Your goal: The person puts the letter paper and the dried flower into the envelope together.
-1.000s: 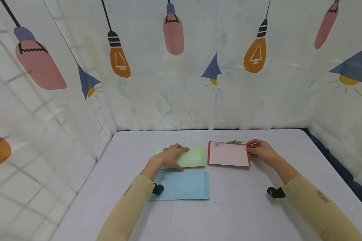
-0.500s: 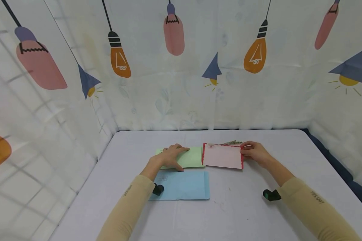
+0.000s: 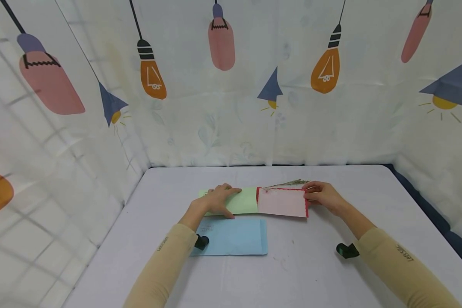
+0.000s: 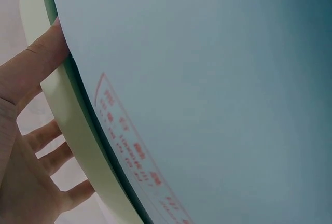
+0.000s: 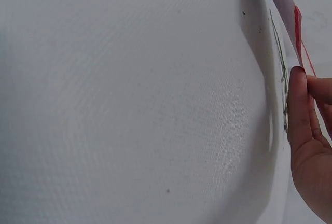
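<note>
Card (image 3: 281, 202), pale pink with red edging: at the right of the two far pieces, lying slightly askew, its left end meeting the right end of the green envelope; whether it lies inside or over the opening cannot be told.

Right hand (image 3: 325, 196): pinches the card's right edge between thumb and fingers.

Green envelope (image 3: 248, 199): to the left of the card, beneath the left hand.

Left hand (image 3: 217, 200): well apart from the right hand, fingers and thumb spread, resting across the green envelope, the thumb at its near edge.

Blue envelope (image 3: 235, 237): flat, larger, just on the near side of the green one; print at its far left, red in the left wrist view.

Dried sprig (image 3: 296, 182): along the card's far edge, its right end near the right fingertips.

Table (image 3: 300, 265): white-covered, with small specks.

Curtain (image 3: 231, 119): pale, at the far side, printed with hanging lamps.
</note>
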Demonstrator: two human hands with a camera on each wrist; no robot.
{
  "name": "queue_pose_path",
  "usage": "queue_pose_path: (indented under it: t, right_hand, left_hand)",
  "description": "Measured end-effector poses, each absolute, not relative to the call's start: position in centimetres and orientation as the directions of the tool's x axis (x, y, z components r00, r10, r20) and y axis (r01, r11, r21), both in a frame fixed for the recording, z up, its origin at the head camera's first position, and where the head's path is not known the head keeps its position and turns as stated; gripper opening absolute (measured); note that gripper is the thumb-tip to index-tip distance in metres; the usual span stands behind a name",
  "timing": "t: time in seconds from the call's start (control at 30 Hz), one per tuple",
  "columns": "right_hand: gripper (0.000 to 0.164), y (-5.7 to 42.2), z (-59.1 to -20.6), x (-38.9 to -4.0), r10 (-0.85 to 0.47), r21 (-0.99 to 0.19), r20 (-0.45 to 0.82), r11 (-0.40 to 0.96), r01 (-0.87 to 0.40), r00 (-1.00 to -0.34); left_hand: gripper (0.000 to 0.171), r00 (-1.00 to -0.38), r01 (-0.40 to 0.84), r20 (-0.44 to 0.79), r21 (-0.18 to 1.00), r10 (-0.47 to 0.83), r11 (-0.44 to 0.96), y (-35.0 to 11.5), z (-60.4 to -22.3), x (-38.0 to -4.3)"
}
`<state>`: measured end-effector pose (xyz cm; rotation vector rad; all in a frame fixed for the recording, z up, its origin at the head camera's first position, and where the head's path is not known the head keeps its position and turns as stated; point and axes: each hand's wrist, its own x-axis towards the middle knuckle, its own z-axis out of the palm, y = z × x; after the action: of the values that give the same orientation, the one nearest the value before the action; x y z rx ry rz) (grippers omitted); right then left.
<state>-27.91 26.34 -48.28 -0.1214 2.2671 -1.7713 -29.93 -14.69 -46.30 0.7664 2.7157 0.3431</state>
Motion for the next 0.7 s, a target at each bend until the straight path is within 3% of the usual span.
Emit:
queue_pose_path:
  t: [0.7]
  right_hand:
    - [0.033, 26.07, -47.46, -27.94, -0.254, -0.938, -0.149, 0.342, 0.055, -0.956]
  left_hand:
    - [0.096, -0.818, 0.465, -0.214, 0.302, 0.534, 0.832, -14.64, -46.24, -29.87]
